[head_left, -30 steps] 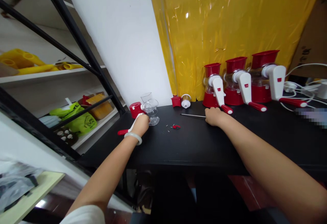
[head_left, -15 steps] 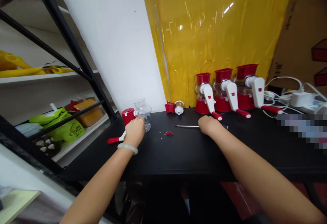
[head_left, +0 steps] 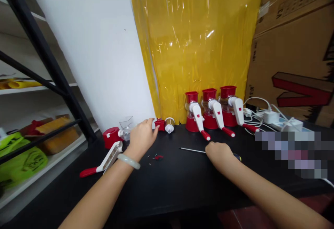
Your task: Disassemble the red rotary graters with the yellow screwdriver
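My left hand, a pale bangle on its wrist, reaches forward with thumb and fingers apart. Its fingertips are near a red plastic hopper piece, beside which lies a grater drum; contact cannot be made out. Partly behind that hand is a clear plastic grater body with a red base. A white crank with a red grip lies closer to me. My right hand is closed round a screwdriver, its shaft pointing left. Between the hands lie a small red part and several tiny screws.
Three assembled red-and-white rotary graters stand along the back of the black table. White cables and a power strip lie to the right, before a large cardboard box. A black-framed shelf borders the left.
My left hand has moved off the clear grater body toward the red hopper piece, its fingers opening. The white crank now shows more fully. My right hand still holds the screwdriver; the view has shifted right.
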The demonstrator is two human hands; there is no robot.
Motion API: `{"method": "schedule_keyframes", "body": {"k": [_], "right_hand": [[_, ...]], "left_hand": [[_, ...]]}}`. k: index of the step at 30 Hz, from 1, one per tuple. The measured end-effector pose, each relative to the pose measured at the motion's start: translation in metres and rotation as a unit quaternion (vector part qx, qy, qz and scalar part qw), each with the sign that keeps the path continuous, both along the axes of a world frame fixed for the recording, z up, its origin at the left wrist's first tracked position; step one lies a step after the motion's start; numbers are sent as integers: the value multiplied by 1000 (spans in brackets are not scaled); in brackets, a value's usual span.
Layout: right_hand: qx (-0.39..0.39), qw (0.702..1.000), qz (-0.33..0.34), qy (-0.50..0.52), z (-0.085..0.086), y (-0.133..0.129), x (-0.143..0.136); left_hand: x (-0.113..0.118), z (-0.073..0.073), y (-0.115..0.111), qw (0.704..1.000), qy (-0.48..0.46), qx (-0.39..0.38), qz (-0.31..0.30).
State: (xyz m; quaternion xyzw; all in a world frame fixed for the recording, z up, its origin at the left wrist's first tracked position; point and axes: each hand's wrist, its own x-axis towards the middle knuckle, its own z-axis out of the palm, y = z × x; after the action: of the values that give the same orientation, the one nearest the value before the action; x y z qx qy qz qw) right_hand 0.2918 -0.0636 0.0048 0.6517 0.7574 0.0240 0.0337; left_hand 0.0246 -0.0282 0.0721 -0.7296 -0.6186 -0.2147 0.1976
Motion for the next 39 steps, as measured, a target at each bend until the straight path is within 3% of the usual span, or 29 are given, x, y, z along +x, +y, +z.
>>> {"method": "schedule_keyframes", "body": {"k": [3,5,9,12,15,21,28,34,39], "right_hand": [[35,999,-9,-31,-8,-8,28],[56,997,-1,-53,-14,-6,42],[89,993,16,-82,-27,8,59],[95,992,7,-87,-34,18,68],[94,992,1,-90,-35,24,76],[95,992,-9,-78,-31,24,87],[75,994,0,-78,-31,21,104],[93,991,-12,-96,-35,12,116],[116,989,-34,-89,-45,13,137]], "left_hand": [[35,-9,30,981,-125,29,-143],[70,-16,52,954,-244,9,-172],[145,-22,96,887,-433,-67,-147],[185,-21,119,876,-459,-65,-133],[204,-23,131,873,-471,-68,-111],[208,-37,137,879,-457,-55,-123],[189,-43,143,875,-445,-51,-185],[161,-31,127,866,-444,-22,-229],[114,-10,102,851,-448,4,-274]]}}
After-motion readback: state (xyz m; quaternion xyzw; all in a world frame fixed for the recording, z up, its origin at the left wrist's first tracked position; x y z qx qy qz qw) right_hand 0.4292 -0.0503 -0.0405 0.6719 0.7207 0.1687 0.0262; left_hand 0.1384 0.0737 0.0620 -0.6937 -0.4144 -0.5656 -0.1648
